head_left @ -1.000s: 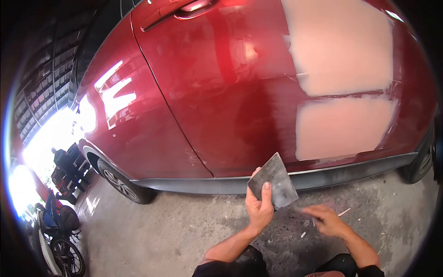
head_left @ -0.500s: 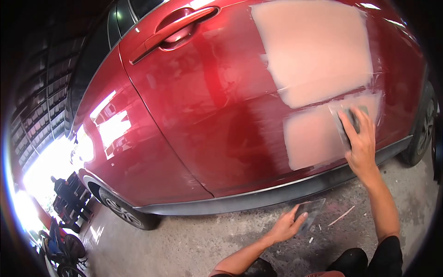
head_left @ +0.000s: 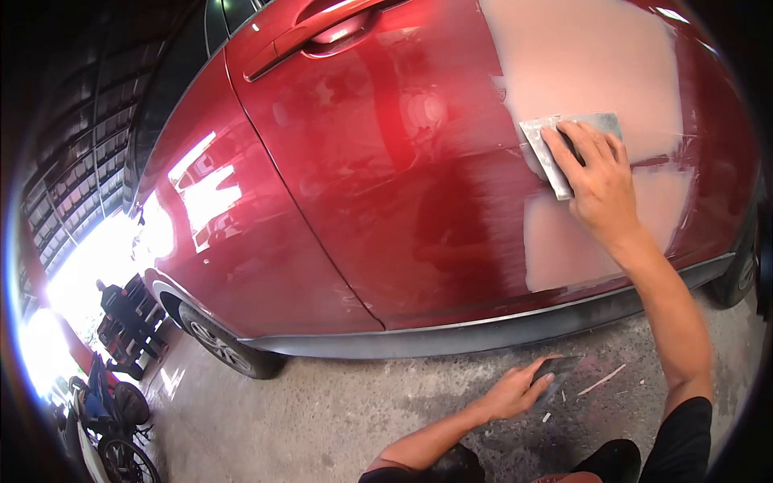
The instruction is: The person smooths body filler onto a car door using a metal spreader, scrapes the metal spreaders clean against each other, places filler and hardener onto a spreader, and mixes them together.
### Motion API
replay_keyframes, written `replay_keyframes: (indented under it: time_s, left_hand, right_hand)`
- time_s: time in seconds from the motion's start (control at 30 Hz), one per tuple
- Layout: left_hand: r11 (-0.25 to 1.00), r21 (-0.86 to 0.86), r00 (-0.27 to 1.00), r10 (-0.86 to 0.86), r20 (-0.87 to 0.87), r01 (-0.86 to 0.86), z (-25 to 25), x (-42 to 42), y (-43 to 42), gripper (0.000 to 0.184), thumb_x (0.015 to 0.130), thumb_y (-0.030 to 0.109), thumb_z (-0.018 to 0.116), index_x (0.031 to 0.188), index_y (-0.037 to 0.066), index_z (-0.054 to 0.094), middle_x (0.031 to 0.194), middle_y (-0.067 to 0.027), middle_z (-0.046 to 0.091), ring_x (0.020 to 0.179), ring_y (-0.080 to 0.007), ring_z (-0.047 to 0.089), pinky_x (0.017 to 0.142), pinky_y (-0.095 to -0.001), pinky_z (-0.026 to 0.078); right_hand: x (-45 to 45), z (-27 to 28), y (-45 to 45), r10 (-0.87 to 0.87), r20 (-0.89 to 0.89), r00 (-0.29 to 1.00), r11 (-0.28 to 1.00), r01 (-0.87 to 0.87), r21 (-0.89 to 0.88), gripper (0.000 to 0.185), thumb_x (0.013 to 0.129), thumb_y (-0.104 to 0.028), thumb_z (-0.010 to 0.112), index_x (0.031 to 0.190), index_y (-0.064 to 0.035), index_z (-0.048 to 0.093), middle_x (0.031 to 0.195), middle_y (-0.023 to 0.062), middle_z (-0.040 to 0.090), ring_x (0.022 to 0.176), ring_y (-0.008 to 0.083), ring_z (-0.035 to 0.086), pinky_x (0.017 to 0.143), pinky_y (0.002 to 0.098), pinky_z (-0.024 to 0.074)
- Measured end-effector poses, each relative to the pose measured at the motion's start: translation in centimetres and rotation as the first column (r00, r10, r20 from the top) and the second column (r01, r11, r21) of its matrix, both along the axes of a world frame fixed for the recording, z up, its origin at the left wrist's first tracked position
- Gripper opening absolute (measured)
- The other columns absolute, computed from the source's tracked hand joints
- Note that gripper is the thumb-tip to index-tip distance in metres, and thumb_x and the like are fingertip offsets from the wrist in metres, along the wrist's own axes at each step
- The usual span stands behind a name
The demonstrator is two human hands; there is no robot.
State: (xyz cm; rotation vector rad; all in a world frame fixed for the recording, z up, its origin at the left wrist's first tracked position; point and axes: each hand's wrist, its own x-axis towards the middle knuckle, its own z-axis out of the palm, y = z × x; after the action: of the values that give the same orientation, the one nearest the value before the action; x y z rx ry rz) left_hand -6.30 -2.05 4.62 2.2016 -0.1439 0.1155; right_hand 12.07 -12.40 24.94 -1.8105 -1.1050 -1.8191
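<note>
My right hand (head_left: 600, 173) is closed around a grey, putty-smeared spreader (head_left: 547, 157), which is held up against the red car door (head_left: 386, 193). Behind it lies a large pinkish patch of body filler (head_left: 588, 60). Below a dark crease line is a smaller filler patch (head_left: 564, 241), partly covered by my right forearm. Low over the floor, my left hand (head_left: 515, 392) grips a thin, dark, flat plate (head_left: 564, 372) between thumb and fingers. Whether this plate is a second spreader, I cannot tell.
A door handle (head_left: 322, 32) sits at the upper left of the door. The grey sill (head_left: 386, 342) runs beneath it. Thin scraps (head_left: 602, 378) lie on the concrete floor (head_left: 266, 427). A motorcycle (head_left: 117, 427) and a person in dark clothes (head_left: 121, 310) are at left.
My right hand with the spreader has moved up and left, from the lower filler patch to the upper one's bottom edge. My left hand has shifted slightly right, its plate tilted flatter.
</note>
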Motion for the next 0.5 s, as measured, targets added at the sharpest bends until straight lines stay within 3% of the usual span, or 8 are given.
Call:
replay_keyframes:
  time_s: [0.23,0.3,0.37,0.43,0.5]
  left_hand:
    - [1.0,-0.017,0.999,-0.004,-0.05,0.003,0.9,-1.1,-0.2,0.043,0.098,0.026,0.042,0.138,0.014,0.035,0.055,-0.014,0.045,0.053,-0.0278,0.05,0.057,-0.0412,0.041]
    - [1.0,-0.002,0.997,0.016,-0.072,-0.017,0.7,-1.4,-0.1,0.04,0.098,0.03,0.044,0.135,0.015,0.04,0.074,-0.016,0.059,0.068,-0.028,0.06,0.066,-0.0398,0.046]
    - [1.0,-0.016,0.995,0.012,-0.098,-0.014,1.7,-1.8,-0.1,0.04,0.098,0.03,0.044,0.135,0.015,0.04,0.076,-0.0161,0.059,0.069,-0.0283,0.06,0.066,-0.0398,0.046]
    - [0.999,-0.033,0.992,0.007,-0.13,-0.011,1.8,-1.9,-0.2,0.04,0.098,0.03,0.043,0.135,0.015,0.04,0.077,-0.0163,0.06,0.07,-0.0285,0.061,0.067,-0.0399,0.046]
    - [1.0,-0.015,0.995,-0.007,-0.099,0.006,1.7,-1.7,0.0,0.041,0.098,0.03,0.043,0.135,0.014,0.039,0.077,-0.0165,0.06,0.069,-0.0282,0.06,0.067,-0.04,0.046]
  right_hand:
    - [-0.7,-3.2,-0.9,0.04,-0.057,0.998,0.996,-0.044,-0.075,0.043,0.076,-0.003,0.056,0.118,-0.0089,0.06,0.116,0.0079,0.057,0.11,0.0237,0.052,0.093,0.0399,0.0357]
    - [-1.6,-2.3,-1.9,0.029,-0.083,0.996,0.996,-0.036,-0.085,0.046,0.074,0.0,0.055,0.119,-0.0096,0.059,0.117,0.008,0.056,0.11,0.0245,0.052,0.093,0.0403,0.0359]
    - [-1.6,-0.4,-2.6,0.02,-0.102,0.995,0.995,-0.029,-0.094,0.05,0.072,0.002,0.055,0.121,-0.0103,0.058,0.117,0.0082,0.056,0.111,0.0253,0.052,0.093,0.0407,0.0362]
    - [-0.3,2.3,-2.3,0.093,-0.155,0.983,0.994,-0.083,0.067,0.055,0.069,0.006,0.053,0.121,-0.0109,0.058,0.115,0.0085,0.056,0.11,0.0265,0.051,0.092,0.0414,0.0371]
    - [-0.7,2.9,-1.5,0.086,-0.242,0.967,0.995,-0.072,0.066,0.055,0.067,0.006,0.053,0.12,-0.0105,0.058,0.113,0.0082,0.056,0.109,0.0264,0.051,0.091,0.0411,0.0375]
